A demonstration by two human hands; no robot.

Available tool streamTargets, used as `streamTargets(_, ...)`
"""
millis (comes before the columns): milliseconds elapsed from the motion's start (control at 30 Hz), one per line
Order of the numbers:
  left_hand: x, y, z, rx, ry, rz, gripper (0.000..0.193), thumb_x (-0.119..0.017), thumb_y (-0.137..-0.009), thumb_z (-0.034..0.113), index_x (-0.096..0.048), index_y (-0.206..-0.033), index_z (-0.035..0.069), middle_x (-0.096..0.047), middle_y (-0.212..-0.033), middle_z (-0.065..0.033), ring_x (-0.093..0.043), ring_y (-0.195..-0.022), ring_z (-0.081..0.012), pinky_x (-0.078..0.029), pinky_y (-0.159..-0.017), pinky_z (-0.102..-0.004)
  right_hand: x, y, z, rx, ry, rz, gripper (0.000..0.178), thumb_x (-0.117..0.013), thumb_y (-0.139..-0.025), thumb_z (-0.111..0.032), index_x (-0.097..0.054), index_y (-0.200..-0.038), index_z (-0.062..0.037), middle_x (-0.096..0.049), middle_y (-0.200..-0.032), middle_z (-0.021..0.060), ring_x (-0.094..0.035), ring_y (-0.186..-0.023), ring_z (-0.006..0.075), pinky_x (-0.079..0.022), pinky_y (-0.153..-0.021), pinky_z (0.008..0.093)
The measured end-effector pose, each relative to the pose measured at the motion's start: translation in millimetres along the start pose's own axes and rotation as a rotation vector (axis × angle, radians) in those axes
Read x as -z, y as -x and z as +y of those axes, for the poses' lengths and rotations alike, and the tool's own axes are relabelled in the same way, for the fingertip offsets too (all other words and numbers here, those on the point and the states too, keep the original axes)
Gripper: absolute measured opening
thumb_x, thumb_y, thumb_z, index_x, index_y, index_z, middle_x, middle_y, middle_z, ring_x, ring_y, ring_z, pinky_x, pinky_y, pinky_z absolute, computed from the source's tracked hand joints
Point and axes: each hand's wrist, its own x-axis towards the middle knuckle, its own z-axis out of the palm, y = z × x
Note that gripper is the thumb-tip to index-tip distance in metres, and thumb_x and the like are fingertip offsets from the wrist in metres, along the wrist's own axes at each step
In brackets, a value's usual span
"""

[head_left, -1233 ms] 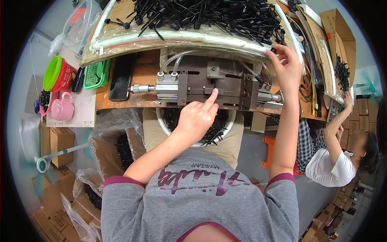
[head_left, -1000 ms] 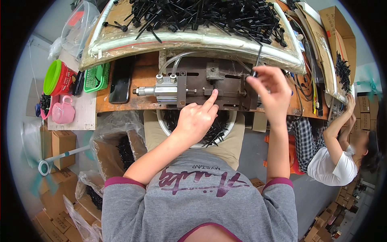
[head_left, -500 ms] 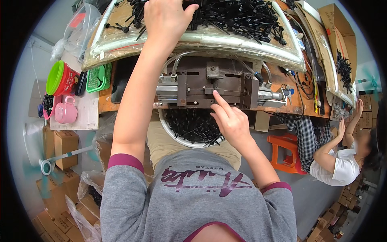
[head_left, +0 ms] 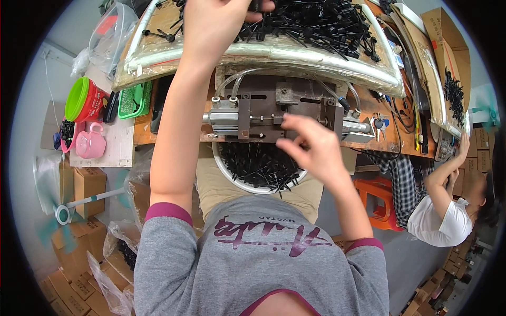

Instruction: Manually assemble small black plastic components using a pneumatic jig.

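At the top edge my left hand [head_left: 219, 26] is over a heap of thin-stemmed black plastic parts [head_left: 321, 26]. Its thumb and a finger close around a small black plastic part [head_left: 255, 5]; the other fingers are partly out of the picture. My right hand [head_left: 319, 145], a little smeared, hovers at the front of a brown metal fixture [head_left: 258, 84]. Thumb and forefinger are spread, with nothing visible between them. The forefinger's tip is close to the fixture's small middle block [head_left: 276, 120]; whether it touches I cannot tell.
Air cylinders [head_left: 224, 124] with clear hoses flank the fixture. A white tub [head_left: 237, 181] of black parts stands between my legs. Keys [head_left: 380, 124] lie right; a green basket [head_left: 134, 100], red bucket [head_left: 89, 100] and pink cup [head_left: 90, 142] stand left. A co-worker [head_left: 443, 210] sits right.
My right hand has drawn back from the middle block, its pointing forefinger now apart from the thumb. My left hand has shifted slightly and its thumb has closed in around a black part.
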Motion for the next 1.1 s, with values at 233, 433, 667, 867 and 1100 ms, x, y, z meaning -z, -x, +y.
streamTargets(233, 14.6, 98.3, -2.1, -0.058, -0.012, 0.009, 0.015, -0.083, -0.083, 0.011, -0.072, -0.089, 0.003, -0.066, -0.092, -0.0030, -0.060, -0.059, -0.0060, -0.046, -0.047, -0.0194, 27.9, -150.7, -5.2, 0.130, 0.114, 0.421, 0.022, -0.072, -0.091, -0.017, -0.069, -0.106, -0.0012, -0.072, -0.105, 0.0110, -0.071, -0.084, 0.0185, -0.056, -0.073, 0.0309)
streamTargets(433, 14.7, 156.7, -25.2, -0.167, -0.240, -0.284, 0.026, -0.089, -0.071, 0.007, -0.074, -0.092, 0.002, -0.065, -0.106, -0.0071, -0.066, -0.083, -0.0106, -0.056, -0.064, -0.0228, 10.4, -229.7, 12.1, -0.038, 0.185, 0.442, 0.030, -0.081, -0.079, -0.028, -0.072, -0.090, -0.0010, -0.069, -0.090, 0.0152, -0.069, -0.085, 0.0301, -0.055, -0.075, 0.0394)
streamTargets(667, 12.7, 203.1, -84.6, -0.330, -0.580, -0.411, 0.025, -0.079, -0.079, 0.003, -0.071, -0.102, 0.000, -0.057, -0.142, -0.0178, -0.074, -0.089, -0.0259, -0.060, -0.077, -0.0338, 54.7, -190.9, 15.6, -0.199, -0.649, 0.235, 0.017, -0.071, -0.088, -0.010, -0.070, -0.091, 0.0070, -0.071, -0.080, 0.0129, -0.070, -0.067, 0.0158, -0.053, -0.057, 0.0254)
streamTargets(867, -2.7, 205.9, -109.4, -0.580, -0.879, -0.448, 0.025, -0.080, -0.074, 0.010, -0.070, -0.096, 0.003, -0.061, -0.138, -0.0186, -0.069, -0.070, -0.0207, -0.057, -0.067, -0.0327, 75.7, -118.5, 18.5, -0.037, -0.717, 0.270, 0.032, -0.056, -0.101, -0.016, -0.065, -0.119, 0.0089, -0.068, -0.121, 0.0200, -0.068, -0.110, 0.0275, -0.055, -0.093, 0.0348)
streamTargets(1100, -11.6, 192.7, -95.9, -0.570, -1.101, -0.537, 0.025, -0.080, -0.074, 0.016, -0.071, -0.094, 0.004, -0.067, -0.128, -0.0184, -0.061, -0.058, -0.0180, -0.051, -0.060, -0.0289, 68.6, -54.8, 0.1, -0.138, -0.922, 0.329, 0.022, -0.060, -0.099, -0.009, -0.063, -0.114, 0.0073, -0.066, -0.122, 0.0191, -0.067, -0.113, 0.0287, -0.057, -0.091, 0.0363)
